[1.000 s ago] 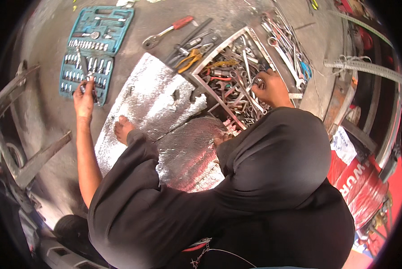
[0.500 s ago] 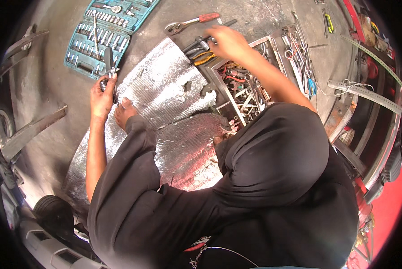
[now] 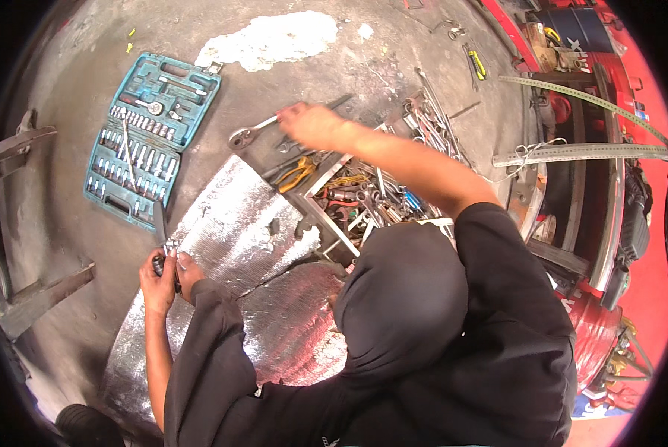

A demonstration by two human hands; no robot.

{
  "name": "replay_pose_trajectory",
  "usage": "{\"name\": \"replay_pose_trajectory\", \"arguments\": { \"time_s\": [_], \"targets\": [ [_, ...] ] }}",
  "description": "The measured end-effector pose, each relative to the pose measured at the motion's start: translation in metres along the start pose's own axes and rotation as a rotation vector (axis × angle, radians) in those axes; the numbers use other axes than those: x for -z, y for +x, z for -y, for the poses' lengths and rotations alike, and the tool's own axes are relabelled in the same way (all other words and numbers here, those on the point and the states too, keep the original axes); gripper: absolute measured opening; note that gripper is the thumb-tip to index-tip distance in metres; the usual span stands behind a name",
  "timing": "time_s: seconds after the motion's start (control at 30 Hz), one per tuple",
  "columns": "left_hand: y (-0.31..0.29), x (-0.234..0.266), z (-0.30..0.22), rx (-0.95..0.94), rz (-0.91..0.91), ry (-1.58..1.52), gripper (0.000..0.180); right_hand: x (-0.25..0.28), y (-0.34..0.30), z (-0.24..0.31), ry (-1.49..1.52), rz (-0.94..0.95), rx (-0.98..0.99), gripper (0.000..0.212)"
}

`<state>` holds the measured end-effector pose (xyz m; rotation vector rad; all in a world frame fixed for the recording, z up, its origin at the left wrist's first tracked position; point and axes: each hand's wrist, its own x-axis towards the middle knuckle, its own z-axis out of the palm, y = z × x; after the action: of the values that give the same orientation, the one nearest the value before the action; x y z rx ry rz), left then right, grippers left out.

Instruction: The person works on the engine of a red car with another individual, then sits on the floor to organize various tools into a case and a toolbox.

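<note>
At eight o'clock a dark-handled tool (image 3: 160, 223) is being gripped in the left hand (image 3: 159, 287). At eleven, the ratchet (image 3: 242, 138) is covered at its handle by the right hand (image 3: 309, 125), closure impossible to tell; loosely pinched, it could be dropped.

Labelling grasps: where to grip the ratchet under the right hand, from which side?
Probably the end away from its round head, from above: the ratchet looks laid nearly flat, its slim straight shank leading from the bulkier head. The right hand covers that end; finger contact isn't clear.
</note>
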<state>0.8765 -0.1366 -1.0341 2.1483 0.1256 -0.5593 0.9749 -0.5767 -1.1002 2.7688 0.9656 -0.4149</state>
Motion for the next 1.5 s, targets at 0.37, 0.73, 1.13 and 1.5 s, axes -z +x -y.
{"name": "replay_pose_trajectory", "arguments": {
  "time_s": [0.37,0.73,1.13,1.5],
  "targets": [
    [0.026,-0.009,-0.043,-0.093,-0.001,-0.133,0.023,0.093,0.059,0.080,1.637,-0.071,-0.443,0.081],
    [0.029,-0.080,-0.116,-0.209,0.219,-0.132,0.069,0.052,0.048,0.162,2.916,-0.006,-0.693,0.039],
    [0.021,-0.014,-0.083,-0.055,0.027,-0.153,0.035,0.021,0.052,0.009,2.316,-0.434,-0.657,0.041],
    [-0.015,-0.034,-0.038,0.125,0.194,-0.169,0.022,-0.009,0.049,-0.025,2.379,-0.315,-0.818,0.036]
  ]
}}
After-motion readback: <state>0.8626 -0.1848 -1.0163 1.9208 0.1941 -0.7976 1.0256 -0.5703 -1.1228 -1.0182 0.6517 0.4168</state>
